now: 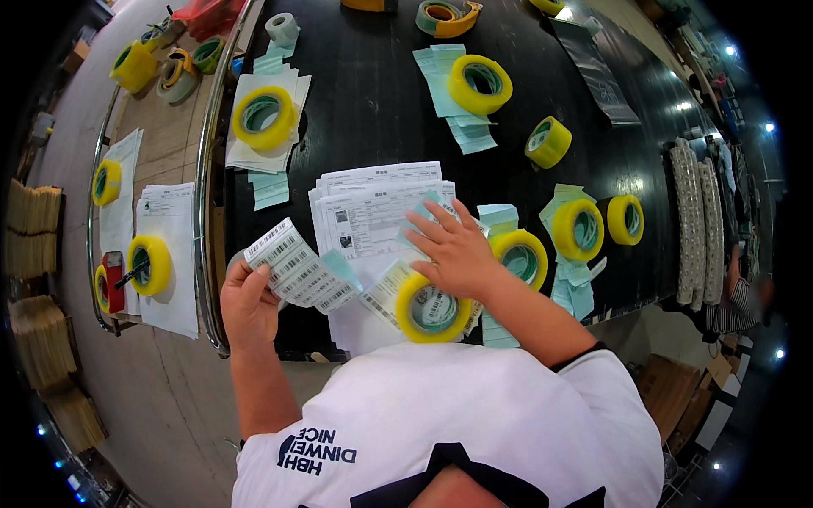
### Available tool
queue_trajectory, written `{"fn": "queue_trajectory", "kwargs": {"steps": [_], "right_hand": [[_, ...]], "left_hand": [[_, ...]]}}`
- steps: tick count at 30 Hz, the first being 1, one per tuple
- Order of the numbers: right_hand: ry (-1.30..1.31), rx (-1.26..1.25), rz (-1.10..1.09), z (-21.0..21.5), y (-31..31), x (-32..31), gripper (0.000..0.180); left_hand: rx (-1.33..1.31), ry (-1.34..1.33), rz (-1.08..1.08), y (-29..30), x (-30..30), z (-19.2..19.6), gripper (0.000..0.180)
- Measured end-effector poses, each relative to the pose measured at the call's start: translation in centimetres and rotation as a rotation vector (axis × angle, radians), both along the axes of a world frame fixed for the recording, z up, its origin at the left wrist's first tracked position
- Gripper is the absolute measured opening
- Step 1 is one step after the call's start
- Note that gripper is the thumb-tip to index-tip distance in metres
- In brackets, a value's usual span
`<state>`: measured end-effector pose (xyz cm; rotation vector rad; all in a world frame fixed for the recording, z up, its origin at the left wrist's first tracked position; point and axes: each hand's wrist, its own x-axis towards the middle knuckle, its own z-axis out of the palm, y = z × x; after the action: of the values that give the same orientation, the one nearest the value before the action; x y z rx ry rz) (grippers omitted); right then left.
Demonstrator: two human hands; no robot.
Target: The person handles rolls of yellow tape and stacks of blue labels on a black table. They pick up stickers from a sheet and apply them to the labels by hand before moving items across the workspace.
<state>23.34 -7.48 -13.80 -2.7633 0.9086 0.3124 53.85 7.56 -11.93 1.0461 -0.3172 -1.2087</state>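
Observation:
My left hand [251, 309] pinches the edge of a strip of barcode labels [298, 267], raised at the left of the paper stack. Fingers spread, my right hand [453, 250] lies over the right side of the printed sheets [373, 199], on a pale blue label strip [429, 203]. Just below that hand, a yellow tape roll [464, 318] rests on more labels [387, 289] near the table's front edge. Another yellow tape roll [531, 245] sits on blue strips right of my wrist, partly behind my forearm.
The black table [364, 93] carries further tape rolls on labels, such as one at the left [284, 135] and one at the back [495, 102]. Left of it, a metal-railed cart [203, 169] holds papers and tape. Patterned rolls [684, 224] stand at the right edge.

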Motion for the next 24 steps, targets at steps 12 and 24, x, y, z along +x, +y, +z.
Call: {"fn": "queue_trajectory", "kwargs": {"steps": [12,24], "right_hand": [[0.152,0.048,-0.014,-0.8,-0.8,-0.9,0.062],[0.251,0.068,-0.1,0.8,0.3,-3.8,0.07]], "left_hand": [[-0.028,-0.008,0.104,-0.6,0.6,0.8,0.017],[-0.135,-0.039,0.127,-1.0,2.9,0.8,0.026]]}}
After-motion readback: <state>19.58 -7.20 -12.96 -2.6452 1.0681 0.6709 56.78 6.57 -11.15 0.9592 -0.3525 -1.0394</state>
